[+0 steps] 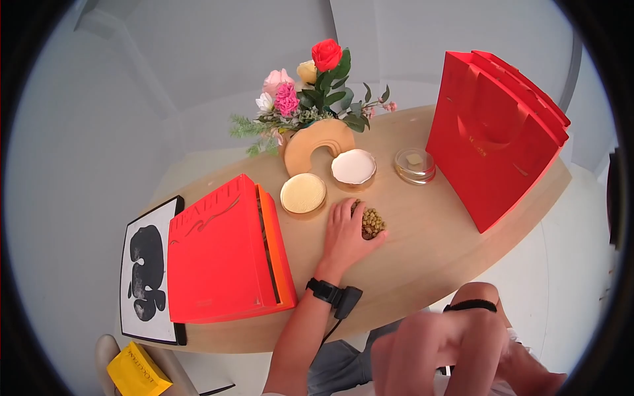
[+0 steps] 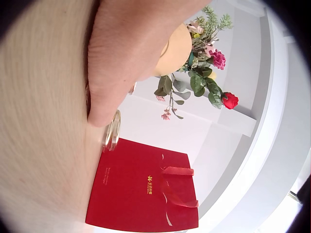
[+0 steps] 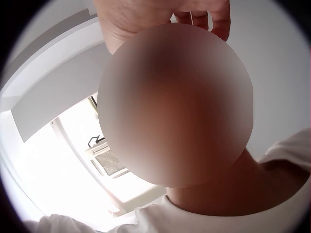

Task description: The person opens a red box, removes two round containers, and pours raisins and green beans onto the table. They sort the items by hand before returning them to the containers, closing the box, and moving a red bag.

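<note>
My left hand (image 1: 348,231) lies palm down on the wooden table, its fingers extended and thumb spread around a pile of small olive-brown rounded pieces (image 1: 373,223). Part of this pile is hidden by the hand. In the left wrist view, the side of the hand (image 2: 119,63) rests low at the tabletop. My right hand (image 1: 439,353) is raised close to the head camera, large and blurred. From the right wrist view, its loosely bent fingers (image 3: 221,19) appear above a blurred head, with no object visible in them.
Beyond the left hand stand a cream-topped round container (image 1: 304,193), a pale-pink round container (image 1: 353,166) and a clear gold-rimmed dish (image 1: 415,173). A red bag (image 1: 492,142) is right, a red box (image 1: 218,257) left. Flowers (image 1: 286,99) stand behind a curved holder (image 1: 304,146).
</note>
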Available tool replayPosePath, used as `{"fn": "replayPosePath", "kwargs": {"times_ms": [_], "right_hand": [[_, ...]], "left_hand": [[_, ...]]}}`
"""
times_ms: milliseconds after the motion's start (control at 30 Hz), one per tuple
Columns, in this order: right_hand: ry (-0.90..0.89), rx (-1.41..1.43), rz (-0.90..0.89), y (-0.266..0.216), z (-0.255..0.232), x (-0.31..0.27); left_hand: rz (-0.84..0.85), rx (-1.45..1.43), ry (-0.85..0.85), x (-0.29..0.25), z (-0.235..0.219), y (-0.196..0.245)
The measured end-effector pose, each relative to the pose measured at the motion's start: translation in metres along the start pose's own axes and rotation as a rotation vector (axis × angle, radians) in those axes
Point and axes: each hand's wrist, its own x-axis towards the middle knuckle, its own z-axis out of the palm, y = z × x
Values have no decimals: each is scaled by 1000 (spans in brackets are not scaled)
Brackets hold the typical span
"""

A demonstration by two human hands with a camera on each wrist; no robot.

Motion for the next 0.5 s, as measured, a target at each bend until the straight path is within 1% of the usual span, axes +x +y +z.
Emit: {"fn": "replayPosePath", "kwargs": {"times_ms": [33,67,133,333,500], "right_hand": [[-18,-11,-28,5,2,1],[-12,54,-45,6,9,2],[-2,120,-59,-12,18,7],[-15,152,-18,-11,14,9],[9,129,9,-13,14,12]], "left_hand": [[1,0,1,0,0,0],[-3,-4,4,0,0,0],[-10,-11,4,-1,0,2],[0,2,13,-1,-3,3],[16,8,8,0,-1,0]]}}
